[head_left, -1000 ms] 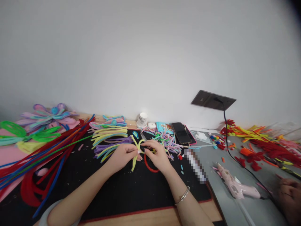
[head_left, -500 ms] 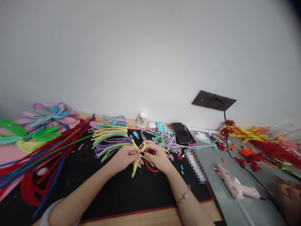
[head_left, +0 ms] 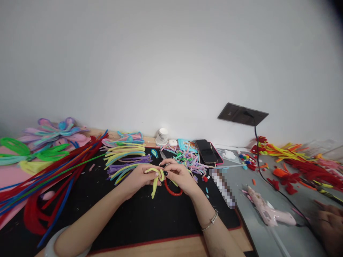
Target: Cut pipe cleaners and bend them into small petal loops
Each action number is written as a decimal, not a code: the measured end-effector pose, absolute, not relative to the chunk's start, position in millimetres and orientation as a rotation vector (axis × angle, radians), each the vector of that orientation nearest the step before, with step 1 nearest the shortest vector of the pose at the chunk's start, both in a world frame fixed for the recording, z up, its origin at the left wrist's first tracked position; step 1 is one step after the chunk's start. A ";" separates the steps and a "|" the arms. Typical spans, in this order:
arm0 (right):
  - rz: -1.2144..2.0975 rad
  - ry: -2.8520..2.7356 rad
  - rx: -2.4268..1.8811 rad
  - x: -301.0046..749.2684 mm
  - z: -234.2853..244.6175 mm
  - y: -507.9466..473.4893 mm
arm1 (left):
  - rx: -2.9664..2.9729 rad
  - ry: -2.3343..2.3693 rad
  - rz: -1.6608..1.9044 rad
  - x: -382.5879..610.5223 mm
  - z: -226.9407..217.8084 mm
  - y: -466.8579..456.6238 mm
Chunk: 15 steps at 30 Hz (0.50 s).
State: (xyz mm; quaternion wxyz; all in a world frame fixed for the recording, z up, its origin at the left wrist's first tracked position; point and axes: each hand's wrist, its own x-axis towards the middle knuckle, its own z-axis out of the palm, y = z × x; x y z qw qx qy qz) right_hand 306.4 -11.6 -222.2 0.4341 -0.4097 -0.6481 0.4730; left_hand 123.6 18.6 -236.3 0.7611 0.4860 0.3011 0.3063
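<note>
My left hand (head_left: 139, 176) and my right hand (head_left: 180, 175) meet over the black mat (head_left: 139, 217), both pinched on a yellow pipe cleaner (head_left: 156, 178) bent into loops between them. One end of the pipe cleaner hangs down below my fingers. A red ring (head_left: 173, 190) lies on the mat just under my right hand. A pile of bent yellow and purple pipe cleaners (head_left: 124, 159) lies just beyond my left hand.
Long red, blue and green pipe cleaners (head_left: 45, 178) spread at left, with finished flower shapes (head_left: 50, 132) behind. Cut pastel pieces (head_left: 187, 157), two phones (head_left: 207, 151) and a small white cup (head_left: 162, 135) lie beyond. A pink glue gun (head_left: 268, 210) lies right; another person's hand (head_left: 328, 221) is at far right.
The upright yellow loops have been folded down and left between my hands. My fingers have shifted closer around the twist. The other person's hand at right moved slightly.
</note>
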 end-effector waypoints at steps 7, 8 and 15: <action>1.173 -1.615 -1.050 306.1 -221.7 -11.3 | 1.000 0.591 0.628 122.6 -230.8 19.4; 1.186 -1.598 -1.056 305.8 -221.8 -11.5 | 0.996 0.593 0.628 122.9 -229.9 19.4; 1.157 -1.612 -1.099 303.0 -223.8 -13.1 | 1.133 0.686 0.624 125.1 -233.6 20.5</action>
